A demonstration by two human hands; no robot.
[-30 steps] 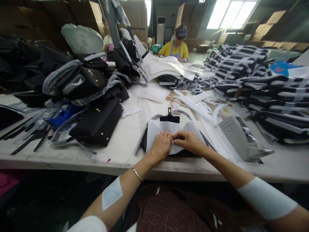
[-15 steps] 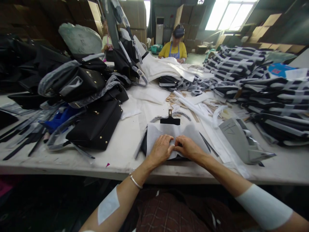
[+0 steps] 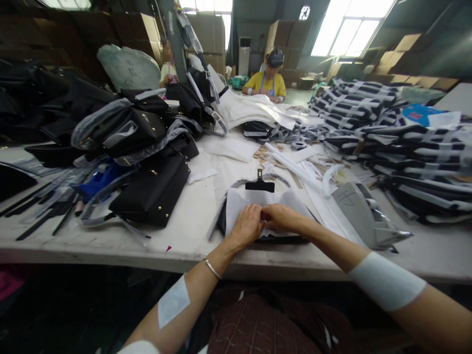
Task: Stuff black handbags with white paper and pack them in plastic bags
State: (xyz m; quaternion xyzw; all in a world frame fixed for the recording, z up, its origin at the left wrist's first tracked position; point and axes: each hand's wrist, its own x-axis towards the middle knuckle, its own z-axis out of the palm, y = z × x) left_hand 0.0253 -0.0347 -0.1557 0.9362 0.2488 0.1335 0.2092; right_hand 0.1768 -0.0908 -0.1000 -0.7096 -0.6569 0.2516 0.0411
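Observation:
A white wrapping sheet lies over the front of a black handbag at the table's near edge. My left hand rests on the sheet's middle, fingers bent together and gripping it. Against it, my right hand pinches the same sheet, its fingertips touching or nearly touching the left ones. What lies beneath the fingertips is hidden. Above the sheet, a black flap strap with a metal clasp plate points away from me. The bag's wrapped handle arches behind it.
Black handbags with wrapped handles pile up on the left, near black straps. A grey tape dispenser stands right of my hands. Stacked padded bags rise at the far right. White sheets lie behind; a co-worker sits beyond.
My right hand has shifted slightly left, and the fingertips of both hands have come closer together on the sheet. The whole view has tilted up a little.

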